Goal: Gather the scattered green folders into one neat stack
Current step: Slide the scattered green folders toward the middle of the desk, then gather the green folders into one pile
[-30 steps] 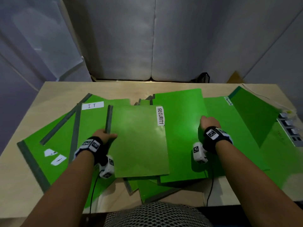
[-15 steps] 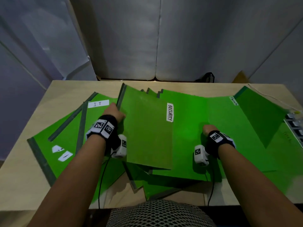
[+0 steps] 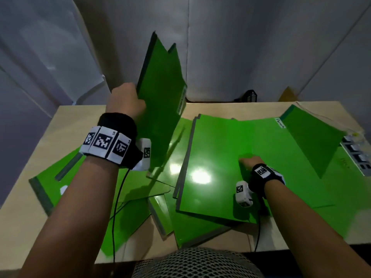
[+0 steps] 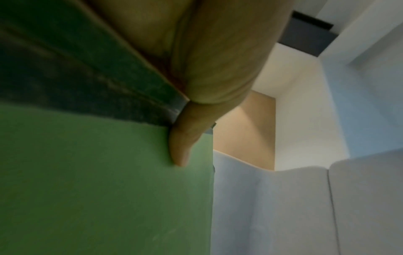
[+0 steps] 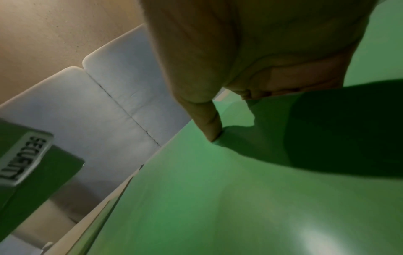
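My left hand (image 3: 134,102) grips the dark spine edge of a green folder (image 3: 161,101) labelled SECURITY and holds it upright above the left half of the table. In the left wrist view the thumb (image 4: 181,148) presses on this folder's green cover (image 4: 91,181). My right hand (image 3: 247,162) rests with curled fingers on a flat green folder (image 3: 216,149) at centre right; its thumb (image 5: 210,124) touches the cover (image 5: 207,198). More green folders lie fanned at the left (image 3: 48,185) and the front (image 3: 192,229). An open one marked Permit (image 3: 305,143) lies at the right.
The wooden table (image 3: 84,115) runs to grey padded wall panels at the back. A white power strip (image 3: 358,157) sits at the right edge. A black object (image 3: 250,97) stands behind the table. A mesh chair back (image 3: 196,263) is at the near edge.
My left hand has lifted the SECURITY folder off the pile and tipped it upright, up and to the left. The right hand has stayed on the flat folder.
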`<state>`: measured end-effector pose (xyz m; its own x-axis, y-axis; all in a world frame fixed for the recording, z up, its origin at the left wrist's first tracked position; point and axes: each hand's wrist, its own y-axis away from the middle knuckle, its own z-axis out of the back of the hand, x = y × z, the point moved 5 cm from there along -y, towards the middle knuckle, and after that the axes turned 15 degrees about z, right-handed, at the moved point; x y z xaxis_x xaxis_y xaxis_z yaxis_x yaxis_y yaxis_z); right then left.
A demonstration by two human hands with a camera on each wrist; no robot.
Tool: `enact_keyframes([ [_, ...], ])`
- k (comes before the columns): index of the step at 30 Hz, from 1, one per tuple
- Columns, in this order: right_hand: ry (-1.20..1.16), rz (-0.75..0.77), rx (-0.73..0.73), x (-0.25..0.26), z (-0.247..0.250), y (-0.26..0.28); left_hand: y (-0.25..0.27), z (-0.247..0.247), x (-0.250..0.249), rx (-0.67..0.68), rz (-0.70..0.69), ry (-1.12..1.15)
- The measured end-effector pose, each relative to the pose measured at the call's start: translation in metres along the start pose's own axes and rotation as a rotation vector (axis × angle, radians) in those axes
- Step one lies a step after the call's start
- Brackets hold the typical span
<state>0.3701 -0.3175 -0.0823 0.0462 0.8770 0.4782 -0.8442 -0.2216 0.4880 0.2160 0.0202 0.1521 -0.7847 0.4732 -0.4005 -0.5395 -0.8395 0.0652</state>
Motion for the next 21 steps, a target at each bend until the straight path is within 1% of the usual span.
enact_keyframes([
  [1, -0.006, -0.009, 0.004, -0.002, 0.000, -0.002, 0.001, 0.000, -0.005, 0.034, -0.018, 0.052],
  [2, -0.061, -0.017, -0.006, -0.002, 0.000, 0.000, 0.002, -0.002, -0.010, 0.087, -0.030, 0.129],
  [4, -0.166, -0.032, -0.086, -0.005, 0.005, 0.001, 0.003, -0.010, -0.019, 0.207, -0.038, 0.309],
  [5, -0.171, -0.049, -0.111, -0.006, 0.010, 0.000, 0.004, -0.018, -0.023, 0.251, -0.032, 0.370],
  [7, -0.137, -0.049, -0.148, -0.004, 0.024, 0.005, 0.009, -0.041, -0.026, 0.338, 0.000, 0.453],
  [10, -0.089, -0.032, -0.193, -0.007, 0.046, 0.004, 0.020, -0.098, -0.016, 0.493, 0.098, 0.528],
  [14, -0.050, -0.068, -0.188, -0.027, 0.067, 0.006, 0.038, -0.175, 0.013, 0.632, 0.315, 0.467],
  [16, -0.052, -0.075, -0.128, -0.033, 0.067, 0.008, 0.053, -0.204, 0.022, 0.713, 0.384, 0.383],
  [19, -0.179, -0.106, -0.060, -0.044, 0.058, 0.006, 0.071, -0.237, 0.018, 0.758, 0.365, 0.275],
  [21, -0.313, -0.133, -0.057, -0.053, 0.051, 0.004, 0.083, -0.255, 0.010, 0.767, 0.361, 0.159],
])
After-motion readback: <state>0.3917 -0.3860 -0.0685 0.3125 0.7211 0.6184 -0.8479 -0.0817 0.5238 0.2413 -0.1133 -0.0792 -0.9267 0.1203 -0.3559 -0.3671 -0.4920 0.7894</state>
